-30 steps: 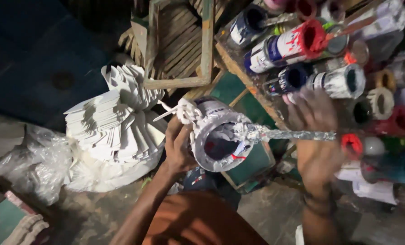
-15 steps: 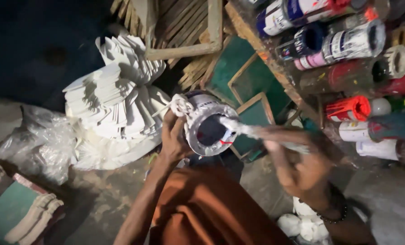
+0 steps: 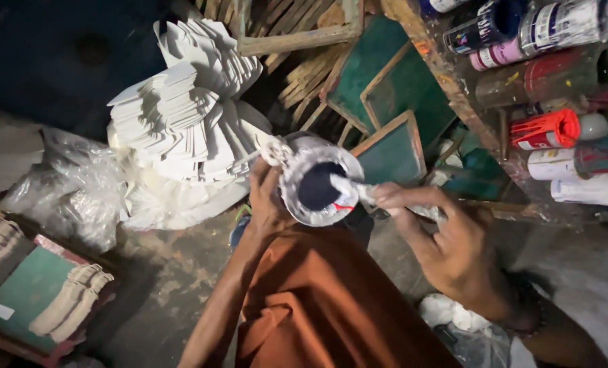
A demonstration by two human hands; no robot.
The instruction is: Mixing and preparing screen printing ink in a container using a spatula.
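The left hand (image 3: 268, 199) wraps its fingers around a round white-smeared paint can (image 3: 317, 180) above the lap. The right hand (image 3: 447, 238) pinches a white-coated stick (image 3: 358, 192), its tip inside the can, beside stacked white cut-out pieces (image 3: 181, 129).

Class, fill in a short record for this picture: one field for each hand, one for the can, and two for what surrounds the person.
left hand: grips the side of the paint can
right hand: holds a paint-caked brush, its tip at the can's mouth
can: white-smeared rim, dark inside, held over the lap
left of can: stack of white cut pieces
upper right: paint cans lying on a shelf
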